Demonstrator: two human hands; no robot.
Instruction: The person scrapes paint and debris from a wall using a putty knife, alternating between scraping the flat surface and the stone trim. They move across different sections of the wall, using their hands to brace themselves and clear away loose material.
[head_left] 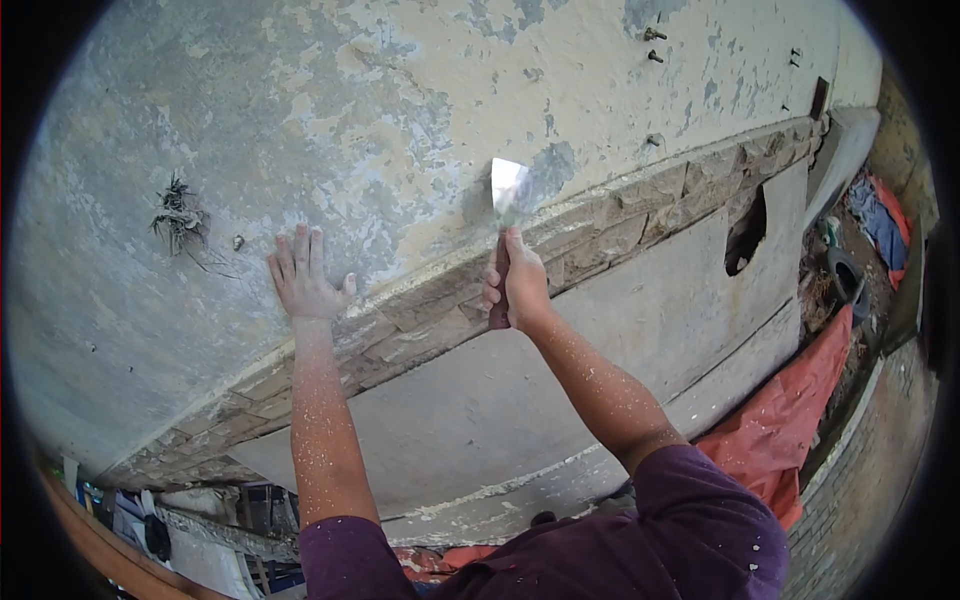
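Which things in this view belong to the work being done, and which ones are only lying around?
Seem to belong to the work:
scraper, held in the right hand
wall with flaking paint, the left hand spread against it

Seem to be only lying around:
red sheet, at lower right
blue cloth, at far right

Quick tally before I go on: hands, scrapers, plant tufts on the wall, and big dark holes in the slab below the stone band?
Hands: 2 (left hand, right hand)
Scraper: 1
Plant tuft: 1
Dark hole: 1
Total: 5
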